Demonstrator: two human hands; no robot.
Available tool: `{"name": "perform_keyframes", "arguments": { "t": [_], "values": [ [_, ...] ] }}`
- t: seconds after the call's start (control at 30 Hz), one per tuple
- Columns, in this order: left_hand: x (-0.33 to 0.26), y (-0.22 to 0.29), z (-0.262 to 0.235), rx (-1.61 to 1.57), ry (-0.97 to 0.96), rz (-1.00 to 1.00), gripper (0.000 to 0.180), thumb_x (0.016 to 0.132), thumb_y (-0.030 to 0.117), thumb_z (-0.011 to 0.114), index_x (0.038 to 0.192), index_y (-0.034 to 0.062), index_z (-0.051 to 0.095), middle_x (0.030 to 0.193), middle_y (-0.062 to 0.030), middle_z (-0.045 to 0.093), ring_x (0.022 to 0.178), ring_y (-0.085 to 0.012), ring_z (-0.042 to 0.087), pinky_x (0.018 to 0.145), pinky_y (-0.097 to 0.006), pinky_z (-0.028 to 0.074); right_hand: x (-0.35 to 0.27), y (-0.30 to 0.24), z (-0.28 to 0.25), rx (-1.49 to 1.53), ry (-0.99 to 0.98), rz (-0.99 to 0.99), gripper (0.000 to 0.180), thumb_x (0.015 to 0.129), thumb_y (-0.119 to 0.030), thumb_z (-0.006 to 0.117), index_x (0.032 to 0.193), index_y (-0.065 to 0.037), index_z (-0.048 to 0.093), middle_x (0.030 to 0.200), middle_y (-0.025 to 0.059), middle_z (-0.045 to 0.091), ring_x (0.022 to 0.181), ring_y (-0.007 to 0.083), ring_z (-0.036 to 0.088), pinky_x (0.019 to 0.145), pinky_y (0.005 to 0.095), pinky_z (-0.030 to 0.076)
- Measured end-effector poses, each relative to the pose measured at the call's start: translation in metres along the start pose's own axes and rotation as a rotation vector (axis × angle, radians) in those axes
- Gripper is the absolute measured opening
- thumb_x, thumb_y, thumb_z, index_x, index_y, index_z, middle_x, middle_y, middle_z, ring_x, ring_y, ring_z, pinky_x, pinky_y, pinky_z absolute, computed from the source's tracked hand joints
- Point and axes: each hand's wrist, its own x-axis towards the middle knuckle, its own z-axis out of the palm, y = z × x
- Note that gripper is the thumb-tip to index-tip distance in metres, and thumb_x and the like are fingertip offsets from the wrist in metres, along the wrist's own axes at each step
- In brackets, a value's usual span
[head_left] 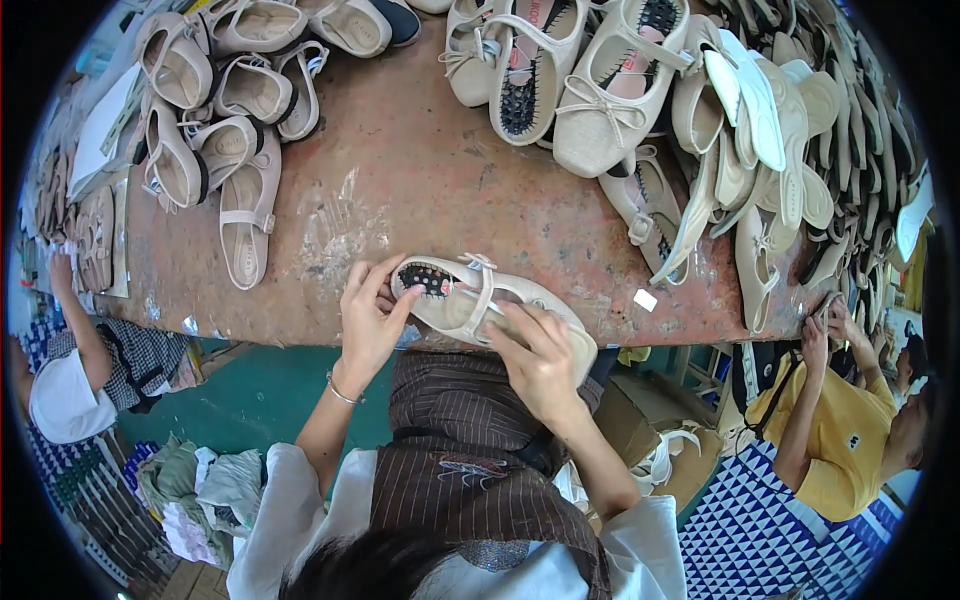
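Observation:
A beige strap shoe (462, 322) lies at the table's front edge, its heel to the left and its toe to the right. Inside its heel a black dotted inner sole shows, with no lining over it. My left hand (370, 318) grips the heel, thumb inside the opening and fingers behind. Over the front of the shoe, my right hand (540, 362) pinches a pale, flat, round-ended piece (583, 352) that looks like an insole. One end of it points into the opening beside the strap; the fingers hide its middle.
Several lined beige shoes (247, 225) are grouped at the back left. Unlined shoes (600, 105) and loose pale insoles (790, 150) crowd the right of the brown table (400, 170). A cardboard box (640, 405) stands below. Co-workers sit at left and right, one in a yellow shirt (850, 440).

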Motion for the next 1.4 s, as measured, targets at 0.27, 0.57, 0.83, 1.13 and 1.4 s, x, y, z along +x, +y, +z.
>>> {"name": "perform_keyframes", "arguments": {
  "t": [0.27,0.57,0.83,1.13,1.4],
  "values": [
    [0.006,-0.021,-0.002,-0.197,-0.083,-0.034,0.056,0.073,0.006,0.087,0.123,-0.0035,0.065,0.098,-0.0031,0.049,0.075,-0.0068,0.057,0.059,-0.02,0.054,0.039,-0.003,0.027,0.12,-0.016,-0.005,0.025,0.07,0.004,0.07,0.095,0.001,0.073,0.114,0.0149,0.067,0.107,0.0329,0.064,0.091,0.0429,0.052],
    [0.011,-0.025,0.004,-0.215,-0.017,-0.014,0.045,0.072,0.007,0.087,0.113,-0.0026,0.07,0.09,-0.0019,0.054,0.071,-0.0067,0.053,0.058,-0.021,0.048,0.051,-0.002,0.046,0.102,-0.078,-0.024,0.024,0.071,0.005,0.068,0.094,0.001,0.073,0.112,0.0142,0.068,0.098,0.0311,0.066,0.086,0.0403,0.054],
    [0.018,-0.029,0.013,-0.199,0.062,-0.064,0.027,0.072,0.003,0.085,0.096,-0.0002,0.074,0.075,0.0002,0.053,0.061,-0.0073,0.047,0.053,-0.023,0.041,0.044,0.008,0.053,-0.057,-0.125,-0.194,0.027,0.074,-0.004,0.063,0.1,0.003,0.068,0.107,0.0125,0.065,0.097,0.0272,0.065,0.083,0.0398,0.053],
    [0.029,-0.03,0.012,-0.169,0.061,-0.08,0.005,0.08,-0.004,0.071,0.084,-0.0051,0.068,0.068,-0.0076,0.062,0.057,-0.0097,0.052,0.052,-0.027,0.04,0.058,-0.012,0.031,-0.109,-0.468,-0.15,0.045,0.079,-0.007,0.056,0.123,0.003,0.065,0.129,0.0182,0.063,0.11,0.0275,0.066,0.1,0.036,0.049],
    [0.006,-0.009,0.01,0.089,0.102,-0.053,0.012,0.086,0.005,0.069,0.078,-0.002,0.064,0.058,-0.0137,0.056,0.05,-0.0158,0.05,0.049,-0.033,0.04,0.031,0.008,0.009,-0.213,-0.247,-0.032,0.037,0.068,-0.001,0.063,0.104,0.002,0.073,0.116,0.0126,0.07,0.125,0.0297,0.058,0.117,0.054,0.028]
  ]
}}
